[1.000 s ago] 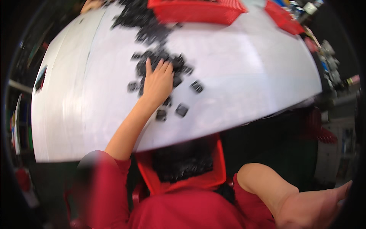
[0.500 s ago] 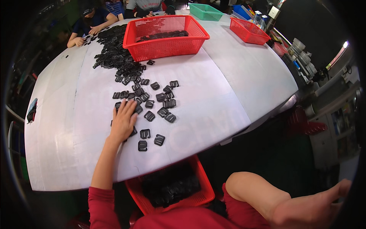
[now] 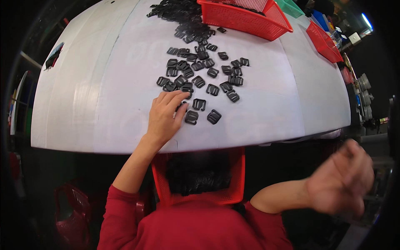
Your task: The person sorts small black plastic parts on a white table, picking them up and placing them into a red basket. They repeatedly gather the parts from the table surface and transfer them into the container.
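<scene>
Drawn back toward the near edge since the earlier frame, the left hand (image 3: pixel 164 114) now rests at the near side of the scattered black buckles (image 3: pixel 198 81), its fingers half bent and its thumb set apart from them; whether a buckle is pinched there cannot be told. Right hand (image 3: pixel 341 183): lifted from its lower position, it hangs beyond the near edge, its fingers apparently curled, though motion blur leaves its hold uncertain. By this change, handling appears centred on the nearest loose buckles. Around the left hand, these lie singly and in small overlaps on the white desk (image 3: pixel 258 116); farther off is a dense heap of buckles (image 3: pixel 177 11) beside a large red basket (image 3: pixel 246 20). Below the near edge, before the person, another red basket (image 3: pixel 238 175) contains dark pieces (image 3: pixel 200 179).
</scene>
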Available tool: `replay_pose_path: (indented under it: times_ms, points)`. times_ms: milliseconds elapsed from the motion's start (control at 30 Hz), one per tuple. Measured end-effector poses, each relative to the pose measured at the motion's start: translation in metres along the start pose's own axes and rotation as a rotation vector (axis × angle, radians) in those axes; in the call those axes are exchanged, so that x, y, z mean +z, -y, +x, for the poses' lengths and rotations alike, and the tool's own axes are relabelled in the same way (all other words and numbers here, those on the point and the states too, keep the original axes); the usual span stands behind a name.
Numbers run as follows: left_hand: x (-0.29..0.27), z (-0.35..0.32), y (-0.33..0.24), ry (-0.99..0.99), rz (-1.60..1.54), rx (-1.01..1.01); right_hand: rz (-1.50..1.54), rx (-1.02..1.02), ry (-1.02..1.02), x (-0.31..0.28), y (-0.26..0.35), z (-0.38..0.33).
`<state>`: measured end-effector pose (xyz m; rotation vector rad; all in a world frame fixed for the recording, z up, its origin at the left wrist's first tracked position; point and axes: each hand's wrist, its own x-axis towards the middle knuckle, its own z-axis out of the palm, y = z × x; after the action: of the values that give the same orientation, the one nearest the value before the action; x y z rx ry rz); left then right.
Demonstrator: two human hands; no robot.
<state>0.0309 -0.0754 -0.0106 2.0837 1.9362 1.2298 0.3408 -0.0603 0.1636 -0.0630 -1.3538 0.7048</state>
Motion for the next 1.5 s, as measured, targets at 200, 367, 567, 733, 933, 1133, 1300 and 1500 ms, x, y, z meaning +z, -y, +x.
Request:
replay_pose_path:
  times_ms: [200, 367, 567, 733, 933, 1133, 1300, 1500]
  points:
    - [0.016, 0.0, -0.009, 0.096, 0.188, 0.11, -0.535, 0.78, 0.157, 0.019, -0.13, -0.081]
    - [0.034, 0.011, -0.007, 0.193, 0.177, 0.068, -1.162, 0.318, 0.526, 0.004, -0.19, -0.118]
    - [0.034, 0.024, -0.012, 0.222, -0.088, -0.077, -0.807, 0.982, 0.38, -0.009, -0.178, -0.114]
    - [0.055, 0.046, -0.006, 0.085, 0.202, 0.154, -1.092, 0.456, 0.47, -0.013, -0.207, -0.1]
    - [0.062, 0.042, -0.019, 0.247, 0.173, 0.194, -1.211, 0.459, 0.586, -0.034, -0.225, -0.098]
    - [0.051, 0.034, -0.007, 0.156, 0.133, 0.178, -0.975, 0.993, 0.358, -0.049, -0.194, -0.089]
    - [0.024, 0.051, 0.011, -0.07, 0.055, 0.035, -0.927, 0.504, 0.584, -0.01, -0.21, -0.087]
    - [-0.013, 0.015, 0.015, -0.009, 0.073, -0.15, -0.801, 0.264, 0.717, 0.055, -0.251, -0.108]
